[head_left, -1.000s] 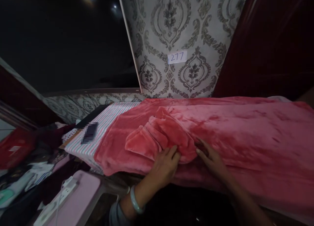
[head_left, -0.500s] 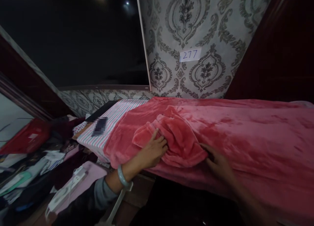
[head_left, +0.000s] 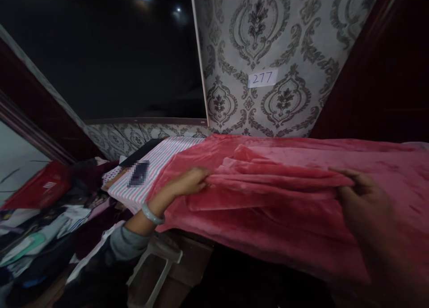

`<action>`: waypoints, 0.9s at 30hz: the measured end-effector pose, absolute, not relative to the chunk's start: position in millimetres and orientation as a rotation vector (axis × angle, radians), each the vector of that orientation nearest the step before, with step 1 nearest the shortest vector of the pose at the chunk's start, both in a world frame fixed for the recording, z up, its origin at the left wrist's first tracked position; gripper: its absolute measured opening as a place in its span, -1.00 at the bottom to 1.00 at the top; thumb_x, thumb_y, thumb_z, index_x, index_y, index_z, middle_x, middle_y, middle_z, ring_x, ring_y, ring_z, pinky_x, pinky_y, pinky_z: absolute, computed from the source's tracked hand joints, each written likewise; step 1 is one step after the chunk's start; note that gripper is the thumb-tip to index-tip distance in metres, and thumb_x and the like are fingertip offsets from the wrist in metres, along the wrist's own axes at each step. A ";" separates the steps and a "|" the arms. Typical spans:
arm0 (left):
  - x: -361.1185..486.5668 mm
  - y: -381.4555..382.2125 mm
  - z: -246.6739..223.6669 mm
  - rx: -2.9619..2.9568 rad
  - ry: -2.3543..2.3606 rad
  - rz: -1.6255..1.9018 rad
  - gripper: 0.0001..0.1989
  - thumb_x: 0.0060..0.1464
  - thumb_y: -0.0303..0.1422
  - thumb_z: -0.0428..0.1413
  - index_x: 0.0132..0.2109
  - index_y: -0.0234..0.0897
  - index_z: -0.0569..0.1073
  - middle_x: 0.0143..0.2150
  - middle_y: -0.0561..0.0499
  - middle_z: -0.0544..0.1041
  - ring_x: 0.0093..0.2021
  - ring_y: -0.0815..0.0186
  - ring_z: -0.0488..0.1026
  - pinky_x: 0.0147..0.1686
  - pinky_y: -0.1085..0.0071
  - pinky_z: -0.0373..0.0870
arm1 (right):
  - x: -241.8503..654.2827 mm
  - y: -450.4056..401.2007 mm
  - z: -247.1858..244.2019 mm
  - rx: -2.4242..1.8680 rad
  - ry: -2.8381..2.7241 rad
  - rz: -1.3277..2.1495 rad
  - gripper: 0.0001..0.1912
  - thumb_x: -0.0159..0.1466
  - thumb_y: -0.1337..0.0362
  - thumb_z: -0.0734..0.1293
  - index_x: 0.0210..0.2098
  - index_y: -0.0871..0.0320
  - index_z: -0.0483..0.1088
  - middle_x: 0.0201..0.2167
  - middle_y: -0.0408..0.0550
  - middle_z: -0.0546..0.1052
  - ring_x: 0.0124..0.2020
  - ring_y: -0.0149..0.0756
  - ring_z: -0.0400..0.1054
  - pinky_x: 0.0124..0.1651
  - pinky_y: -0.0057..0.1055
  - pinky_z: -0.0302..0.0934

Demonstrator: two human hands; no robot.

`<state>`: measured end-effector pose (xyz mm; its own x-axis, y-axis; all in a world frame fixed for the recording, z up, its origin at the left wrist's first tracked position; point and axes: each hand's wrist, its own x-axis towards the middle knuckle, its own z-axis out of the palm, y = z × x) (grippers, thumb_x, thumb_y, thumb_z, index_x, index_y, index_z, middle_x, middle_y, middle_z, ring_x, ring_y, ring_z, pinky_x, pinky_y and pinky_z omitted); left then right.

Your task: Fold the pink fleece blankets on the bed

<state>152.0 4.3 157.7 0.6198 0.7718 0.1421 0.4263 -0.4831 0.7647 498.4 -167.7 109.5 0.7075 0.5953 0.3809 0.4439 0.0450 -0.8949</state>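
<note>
A bunched length of red plush cloth [head_left: 271, 183] stretches between my two hands above the table. My left hand [head_left: 192, 181] is closed on its left end, a bracelet on the wrist. At the right end my right hand [head_left: 363, 196] pinches the cloth between thumb and fingers. Beneath lies a wide red plush blanket [head_left: 378, 165] of the same look, spread over the surface. Whether the held cloth is a separate piece or part of the blanket, I cannot tell.
A striped cloth [head_left: 164, 151] covers the table's left end, with a blurred dark object [head_left: 139, 173] on it. Behind stand a large black screen [head_left: 117, 53] and a patterned wall with a paper label [head_left: 263, 78]. Lower left are piled clothes [head_left: 67, 221], a red basket [head_left: 40, 185] and a white plastic stool [head_left: 161, 272].
Both hands have moved apart, the left to the left and up, the right to the right and up. The crumpled cloth between them is now pulled out into a long strip.
</note>
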 end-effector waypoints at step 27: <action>170.4 -50.1 90.9 1.410 0.744 0.722 -0.72 0.01 -0.17 0.18 -0.22 -0.29 0.58 -0.16 -0.11 0.60 -0.05 0.11 0.47 0.10 0.19 0.33 | 351.9 -122.2 59.8 -1.281 -1.770 -0.059 -0.71 0.35 0.37 0.22 0.03 0.10 0.42 -0.11 0.06 0.48 -0.06 -0.07 0.36 -0.01 -0.07 0.34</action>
<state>170.4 -50.1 90.9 0.5861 0.8098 -0.0265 -0.0023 0.0344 0.9994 351.9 -122.2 59.8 -0.0356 0.7261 0.6867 0.7705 0.4576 -0.4439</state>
